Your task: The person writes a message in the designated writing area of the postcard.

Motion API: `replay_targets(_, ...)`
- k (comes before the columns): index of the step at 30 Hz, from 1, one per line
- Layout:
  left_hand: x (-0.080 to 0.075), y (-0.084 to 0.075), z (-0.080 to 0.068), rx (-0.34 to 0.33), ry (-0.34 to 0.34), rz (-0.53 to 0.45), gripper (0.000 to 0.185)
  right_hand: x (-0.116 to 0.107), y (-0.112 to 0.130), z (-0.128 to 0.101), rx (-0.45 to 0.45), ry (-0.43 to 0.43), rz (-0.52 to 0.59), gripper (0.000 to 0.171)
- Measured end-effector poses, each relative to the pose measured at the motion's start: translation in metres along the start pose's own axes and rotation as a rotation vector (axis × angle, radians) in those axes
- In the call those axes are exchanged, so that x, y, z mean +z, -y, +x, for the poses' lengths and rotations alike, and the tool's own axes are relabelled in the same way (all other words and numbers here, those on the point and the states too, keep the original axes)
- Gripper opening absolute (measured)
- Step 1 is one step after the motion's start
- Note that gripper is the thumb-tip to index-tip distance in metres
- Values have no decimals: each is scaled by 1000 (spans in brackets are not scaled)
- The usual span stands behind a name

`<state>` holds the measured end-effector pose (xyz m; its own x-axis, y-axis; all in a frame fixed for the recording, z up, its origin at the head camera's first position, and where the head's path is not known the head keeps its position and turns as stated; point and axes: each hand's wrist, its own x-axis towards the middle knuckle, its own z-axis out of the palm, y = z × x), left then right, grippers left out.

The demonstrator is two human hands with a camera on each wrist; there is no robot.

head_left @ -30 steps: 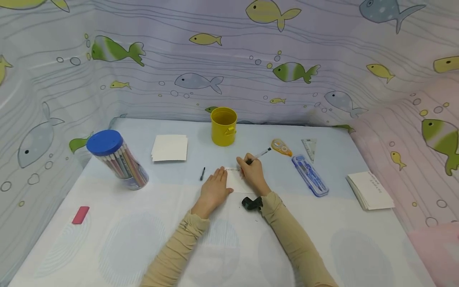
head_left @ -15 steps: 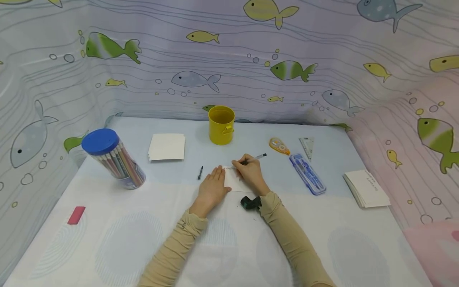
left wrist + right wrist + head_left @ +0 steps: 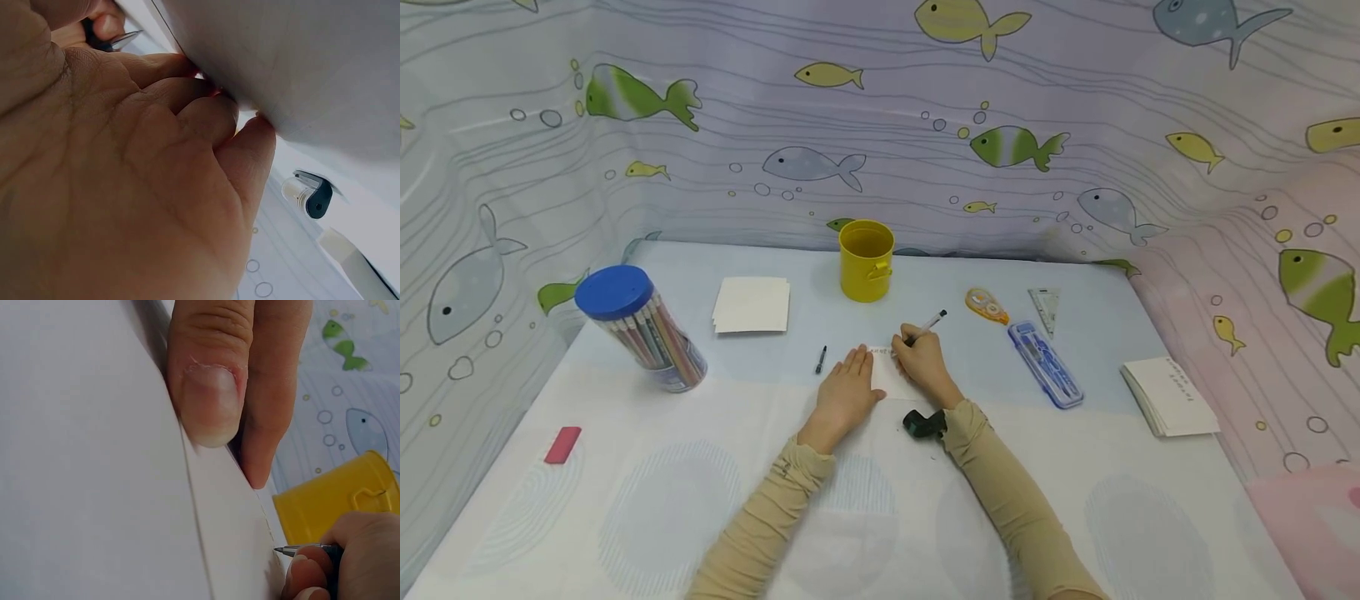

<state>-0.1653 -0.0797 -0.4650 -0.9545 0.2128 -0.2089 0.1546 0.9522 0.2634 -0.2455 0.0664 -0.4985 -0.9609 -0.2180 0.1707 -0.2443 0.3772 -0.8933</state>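
1. Head view: pen in right hand, fingers curled round the lower barrel, back end sticking up past the knuckles. White card lies flat on the table under both hands, line of script near its far edge. Left hand laid on the card's left side, fingers stretched and together, thumb out, no grip. Pen cap, or what looks like one, lies just left of that hand. Pen should be light, stiff, smooth; best hold low on the barrel. Card looks thin and light, likely to skid or crease if pushed; flat fingers near the edge suit it, clear of ink that could smear.

2. Left wrist view: palm close up, fingertips meeting the pale surface, nothing pinched. Metal pen tip shows beyond, upper left, with the right fingers on the barrel. Cap off to the right side; smooth and rounded, would probably roll.

3. Right wrist view: pinch sits close behind the pen tip, beside the card's written edge; contact cannot be told. Left thumb rests at the card. Yellow bucket behind.
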Motion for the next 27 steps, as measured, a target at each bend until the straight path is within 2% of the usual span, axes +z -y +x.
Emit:
replay_targets(6,-1,0,1,4,-8,11,72,1,-3,3,-15,-13,-43,36)
replay_targets(10,-3,-2,2,9,-7,-1,73,0,-4,4,-9,-37,-29,36)
replay_targets(15,-4,-2,1,2,6,17,73,0,-2,2,10,-10,-2,35)
replay_targets(23,-5,-2,0,4,10,20,72,0,-3,2,-8,21,-17,34)
replay_targets(27,-4,-1,-1,-1,11,5,72,0,-2,0,1,2,-5,36)
